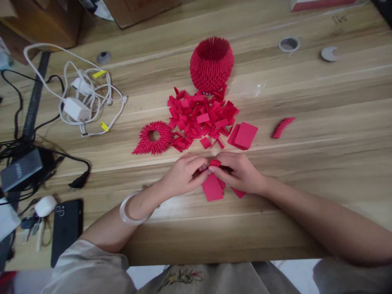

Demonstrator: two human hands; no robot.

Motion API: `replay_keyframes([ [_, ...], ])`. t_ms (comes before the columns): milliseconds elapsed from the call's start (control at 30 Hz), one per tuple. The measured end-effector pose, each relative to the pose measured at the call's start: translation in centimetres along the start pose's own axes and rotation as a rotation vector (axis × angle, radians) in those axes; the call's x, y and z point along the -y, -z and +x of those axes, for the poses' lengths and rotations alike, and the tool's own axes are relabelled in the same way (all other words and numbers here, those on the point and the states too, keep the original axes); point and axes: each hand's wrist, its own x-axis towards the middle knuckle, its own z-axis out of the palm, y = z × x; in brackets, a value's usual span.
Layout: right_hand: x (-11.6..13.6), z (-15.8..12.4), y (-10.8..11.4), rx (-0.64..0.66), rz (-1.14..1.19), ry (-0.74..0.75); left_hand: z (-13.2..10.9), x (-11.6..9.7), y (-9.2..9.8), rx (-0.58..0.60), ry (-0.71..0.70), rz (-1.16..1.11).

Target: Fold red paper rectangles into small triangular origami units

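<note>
Between the fingertips of my left hand (187, 172) and my right hand (240, 171) is a small folded piece of red paper (214, 163). Both hands are closed in a pinch on it. Flat red paper slips (213, 188) lie on the table just below my fingers, partly covered by them. Beyond my hands spreads a heap of folded red paper pieces (200, 116). To its right rests a small stack of red paper rectangles (245, 135). A spiky red paper ring (163, 141) lies left of the heap, and a round red paper bowl (211, 71) stands behind it.
A short curved row of red paper pieces (282, 127) lies on the right. Tangled white charger cables (78, 109) are at the left, with a black power adapter (21, 169) and a phone (67, 232) nearer me. Cardboard boxes (141, 11) stand at the back.
</note>
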Motion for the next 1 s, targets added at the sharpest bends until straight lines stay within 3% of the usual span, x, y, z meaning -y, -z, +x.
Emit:
replay_keyframes([
  [1000, -0.09, -0.06, 0.17, 0.024, -0.003, -0.005, 0.11, -0.13, 0.07, 0.008, 0.013, 0.022],
])
